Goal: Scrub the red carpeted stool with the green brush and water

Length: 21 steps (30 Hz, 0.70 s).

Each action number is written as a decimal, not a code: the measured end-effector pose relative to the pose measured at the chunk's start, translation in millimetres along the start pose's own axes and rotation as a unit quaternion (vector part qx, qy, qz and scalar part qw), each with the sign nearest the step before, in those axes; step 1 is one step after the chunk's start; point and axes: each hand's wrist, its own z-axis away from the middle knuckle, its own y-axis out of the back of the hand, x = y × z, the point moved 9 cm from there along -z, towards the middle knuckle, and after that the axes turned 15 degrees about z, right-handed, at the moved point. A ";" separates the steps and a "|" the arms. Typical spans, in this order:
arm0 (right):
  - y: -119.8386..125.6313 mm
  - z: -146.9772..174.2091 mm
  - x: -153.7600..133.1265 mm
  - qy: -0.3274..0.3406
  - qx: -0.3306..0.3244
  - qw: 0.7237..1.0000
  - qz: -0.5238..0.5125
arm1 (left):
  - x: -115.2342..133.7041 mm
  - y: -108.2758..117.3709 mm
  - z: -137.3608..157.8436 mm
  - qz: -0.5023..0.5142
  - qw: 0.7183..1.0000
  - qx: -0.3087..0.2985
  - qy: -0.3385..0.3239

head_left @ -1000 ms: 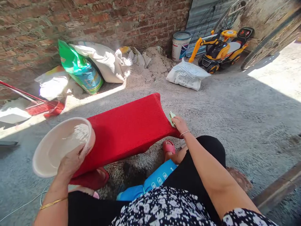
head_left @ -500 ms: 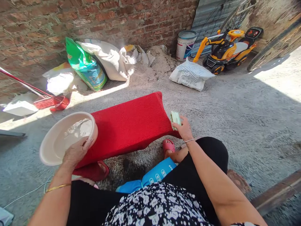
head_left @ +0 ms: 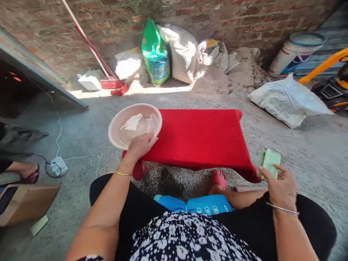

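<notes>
A pale pink plastic basin (head_left: 115, 125) with clear water in it stands over the left end of a bench or low table covered by a red cloth (head_left: 201, 136). My left hand (head_left: 141, 145) grips the basin's near right rim, its fingers partly hidden. Off the cloth's near right corner, my right hand (head_left: 282, 186) holds a light green scrub brush (head_left: 272, 161) between thumb and fingers. The brush's bristles face left, toward the cloth. What lies under the cloth is hidden.
Along the brick wall stand a green and blue bag (head_left: 156, 61), a white sack (head_left: 183, 54) and a paint bucket (head_left: 296, 54). Another white sack (head_left: 290, 99) lies right. At left are a cardboard box (head_left: 32, 203), a power strip (head_left: 58, 166) with cords and another person's foot (head_left: 28, 172).
The view has swung left, so the basin and cloth appear further right. My right hand has carried the brush outward from the cloth's edge. My left hand stays on the basin's rim.
</notes>
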 end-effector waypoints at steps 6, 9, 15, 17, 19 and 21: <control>-37.7 59.6 -140.1 0.234 -0.120 0.965 0.001 | -7.0 -10.7 -2.3 0.071 0.996 0.012 -0.047; -60.7 123.6 -230.9 0.455 -0.160 0.875 0.037 | -10.4 -9.0 0.0 0.184 0.979 0.009 -0.092; -107.4 250.4 -369.4 0.709 -0.131 0.678 0.145 | -29.2 9.5 3.9 0.398 0.903 0.022 -0.159; -121.7 276.6 -395.1 0.750 -0.130 0.629 0.158 | -32.9 9.4 5.0 0.398 0.904 0.016 -0.157; -131.3 285.6 -402.5 0.776 -0.125 0.595 0.170 | -31.8 8.9 6.5 0.391 0.906 0.012 -0.162; -132.8 276.9 -390.2 0.789 -0.116 0.575 0.182 | -28.5 8.6 7.6 0.386 0.906 0.014 -0.172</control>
